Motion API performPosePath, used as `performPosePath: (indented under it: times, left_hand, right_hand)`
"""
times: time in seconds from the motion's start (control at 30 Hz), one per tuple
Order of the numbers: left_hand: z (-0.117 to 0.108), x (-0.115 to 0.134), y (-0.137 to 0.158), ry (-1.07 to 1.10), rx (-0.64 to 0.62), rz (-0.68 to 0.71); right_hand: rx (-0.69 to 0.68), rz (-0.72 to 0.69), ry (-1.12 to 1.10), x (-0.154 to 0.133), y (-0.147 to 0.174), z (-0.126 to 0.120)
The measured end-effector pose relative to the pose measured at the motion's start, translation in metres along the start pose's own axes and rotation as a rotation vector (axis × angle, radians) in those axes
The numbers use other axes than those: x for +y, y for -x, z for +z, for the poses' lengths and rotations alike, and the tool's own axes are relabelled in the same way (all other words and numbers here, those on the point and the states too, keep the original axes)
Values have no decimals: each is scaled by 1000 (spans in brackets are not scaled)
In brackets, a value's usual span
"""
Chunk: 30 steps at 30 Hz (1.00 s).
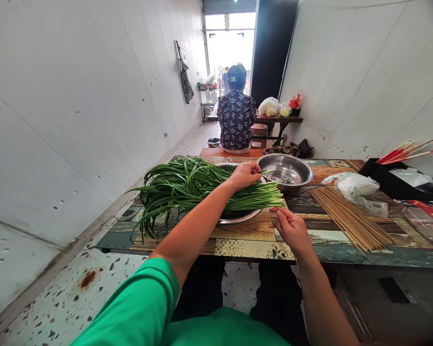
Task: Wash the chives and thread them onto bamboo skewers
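A large bunch of garlic chives point(187, 185) lies across a metal bowl point(238, 220), leaves to the left and pale stem ends to the right. My left hand point(244, 175) reaches over the bunch, fingers closed, with a thin green chive stalk point(265, 171) sticking out from them. Just below the stem ends is my right hand point(292, 229), thumb and fingers pinched together. Something small and thin shows at its fingertips, too fine to name. Right behind the stems stands a second metal bowl point(286, 169) with a few small bits inside.
Many bamboo skewers point(350, 218) lie on the patterned table point(245, 247), beside a crumpled plastic bag point(357, 187). A black box point(400, 185) holds red-and-white sticks at right. Beyond the table a person point(237, 115) sits facing away.
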<state>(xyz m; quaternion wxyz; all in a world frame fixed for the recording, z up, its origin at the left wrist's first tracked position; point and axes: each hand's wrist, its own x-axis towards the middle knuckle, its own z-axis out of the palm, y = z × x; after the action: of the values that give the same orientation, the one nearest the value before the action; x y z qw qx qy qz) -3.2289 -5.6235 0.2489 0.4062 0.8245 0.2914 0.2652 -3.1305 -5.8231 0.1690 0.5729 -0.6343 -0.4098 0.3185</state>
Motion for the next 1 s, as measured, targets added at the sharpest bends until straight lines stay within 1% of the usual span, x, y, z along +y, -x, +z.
performPosePath:
  times: [0.1, 0.2, 0.37, 0.5, 0.67, 1.0]
  left_hand:
    - [0, 0, 0, 121, -50, -58]
    - [-1, 3, 2, 174, -61, -61]
    - [-1, 7, 4, 201, -58, -67]
    - [1, 5, 2, 235, -56, -93]
    - [3, 4, 2, 249, -59, -93]
    - [2, 6, 1, 281, -60, -117]
  right_hand:
    - [-2, -4, 6, 2, 0, -1]
    - [-2, -12, 14, 3, -1, -2]
    - [-1, -15, 38, 4, -2, -1]
    - [-6, -17, 37, 5, -2, -2]
    - [1, -13, 26, 6, -2, -3]
    - [0, 8, 30, 0, -1, 0]
